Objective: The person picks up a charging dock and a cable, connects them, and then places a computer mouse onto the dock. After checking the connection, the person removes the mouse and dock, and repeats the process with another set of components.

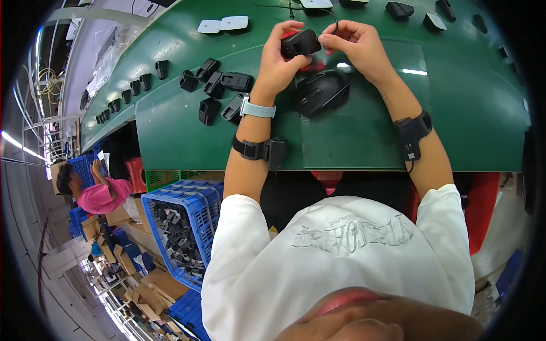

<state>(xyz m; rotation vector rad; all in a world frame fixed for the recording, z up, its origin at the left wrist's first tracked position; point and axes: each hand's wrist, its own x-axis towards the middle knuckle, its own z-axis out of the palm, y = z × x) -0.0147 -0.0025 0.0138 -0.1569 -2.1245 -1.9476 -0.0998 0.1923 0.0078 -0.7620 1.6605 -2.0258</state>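
Note:
My left hand (277, 63) is closed around a small black plastic device (301, 44), holding it above the green table (187, 136). At the device's right side, my right hand (362, 50) pinches the end of a thin black cable (336, 24), thumb against forefinger. Whether the cable end sits inside the device cannot be seen. Something red shows partly behind the left fingers and below the device. Just under both hands lies a larger, rounded black plastic piece (323, 94) on a clear sheet (364, 149).
Left of my forearm sit several loose black housings (236, 81); more stand in a row (145, 82) along the table's left edge. White-topped pieces (234, 23) lie at the far side. A blue crate (211, 196) of black parts stands below, with a co-worker (105, 196) beyond.

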